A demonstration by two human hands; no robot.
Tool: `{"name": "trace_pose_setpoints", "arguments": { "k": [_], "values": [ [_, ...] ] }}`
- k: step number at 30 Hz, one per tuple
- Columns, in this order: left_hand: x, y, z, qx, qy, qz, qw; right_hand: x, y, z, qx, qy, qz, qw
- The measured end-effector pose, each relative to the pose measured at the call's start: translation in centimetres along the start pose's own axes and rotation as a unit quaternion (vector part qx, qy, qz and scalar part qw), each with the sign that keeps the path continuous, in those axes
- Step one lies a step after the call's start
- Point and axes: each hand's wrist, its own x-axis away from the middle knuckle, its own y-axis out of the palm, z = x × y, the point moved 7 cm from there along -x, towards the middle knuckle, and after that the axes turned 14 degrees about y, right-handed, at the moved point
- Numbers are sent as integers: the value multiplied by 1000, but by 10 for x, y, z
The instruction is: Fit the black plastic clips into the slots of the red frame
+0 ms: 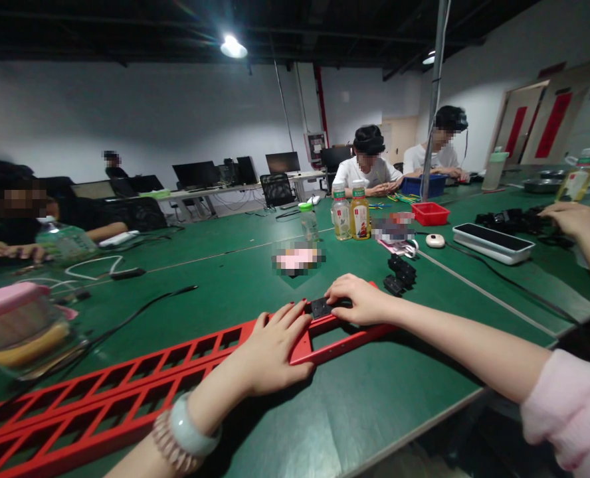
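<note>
Steady the black block (320, 308) level on the red frame (303, 350), the left hand (276, 345) bracing with grip spread apart, the right hand (359, 300) at its edge, whether pinching I cannot tell.

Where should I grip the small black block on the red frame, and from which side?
Probably by its right end, coming from the right and slightly above. The black block shows a flat top with little to pinch, so its edges look better. The right hand is already at that end, while the left hand crowds the left, resting on the red frame.
</note>
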Motion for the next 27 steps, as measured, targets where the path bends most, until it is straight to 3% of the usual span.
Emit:
{"name": "trace_pose_setpoints", "arguments": {
  "k": [4,8,13,19,23,27],
  "values": [
    [1,0,0,3,3,-1,1000,2,-4,-4,5,-16,0,1000],
    [1,-2,1,9,-2,3,1000,2,-25,6,15,-31,-16,999],
    [1,-2,3,11,-3,-3,1000,3,-52,59,71,55,-117,989],
    [2,-3,3,6,-6,-7,1000,16,-62,119,136,137,-225,955],
    [2,-2,3,9,-6,-8,1000,20,-60,139,165,163,-247,941],
    [1,-3,2,10,-10,-8,1000,18,-58,144,164,149,-250,942]
  ]
}}
